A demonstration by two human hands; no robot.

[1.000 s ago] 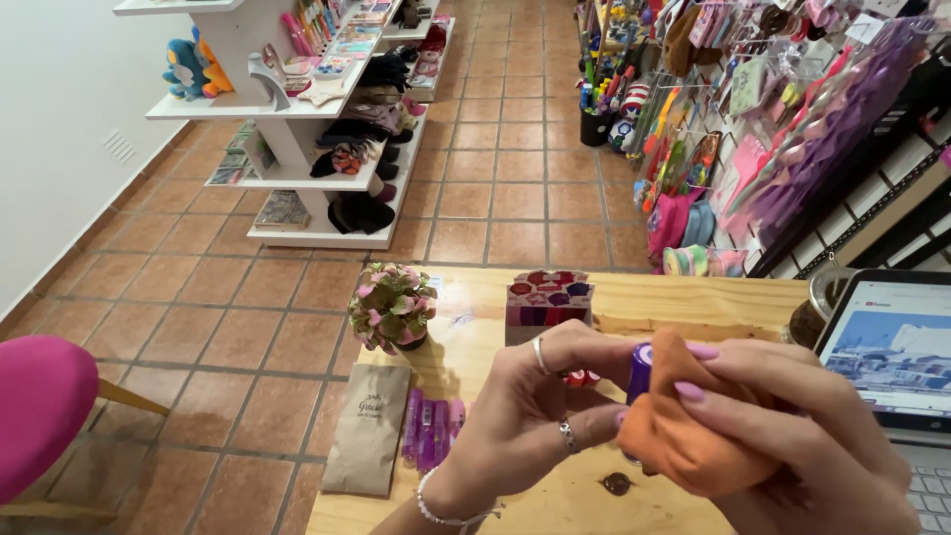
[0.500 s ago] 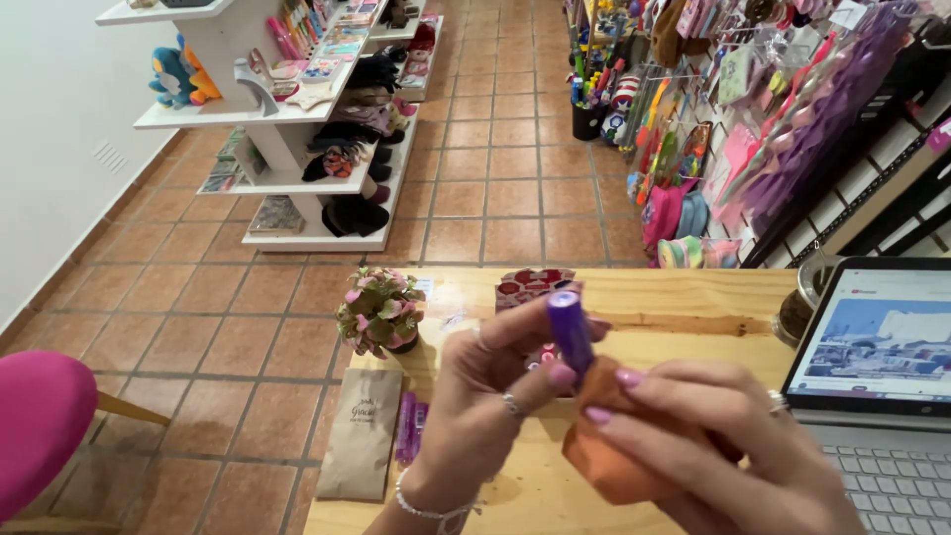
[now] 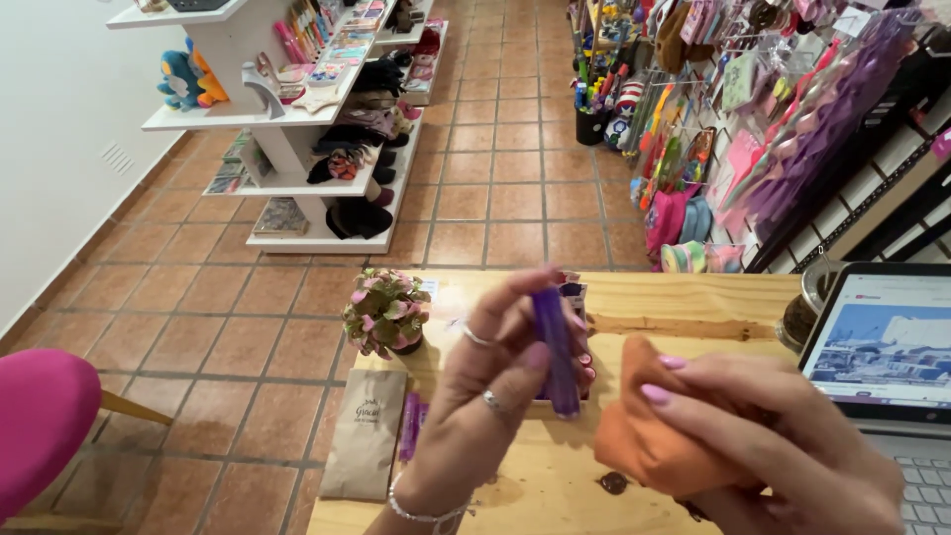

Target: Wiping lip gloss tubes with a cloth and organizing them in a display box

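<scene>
My left hand point(image 3: 485, 396) holds a slim purple tube point(image 3: 556, 349) upright between thumb and fingers, above the wooden table point(image 3: 684, 297). Two rings show on its fingers and a bracelet on the wrist. My right hand point(image 3: 763, 446) grips a crumpled orange cloth point(image 3: 644, 441) just right of the tube, not touching it. Behind the tube a small box of red items point(image 3: 573, 291) is mostly hidden.
A small pot of pink flowers point(image 3: 386, 312) and a brown paper bag point(image 3: 365, 431) sit at the table's left end, with purple tubes point(image 3: 410, 426) beside the bag. An open laptop point(image 3: 882, 347) stands right. A pink chair point(image 3: 40, 421), white shelving point(image 3: 297, 119) and hanging goods point(image 3: 773, 129) surround the tiled floor.
My left hand has drawn the purple tube out of the orange cloth and turned it upright. The right hand with the cloth has dropped to the right.
</scene>
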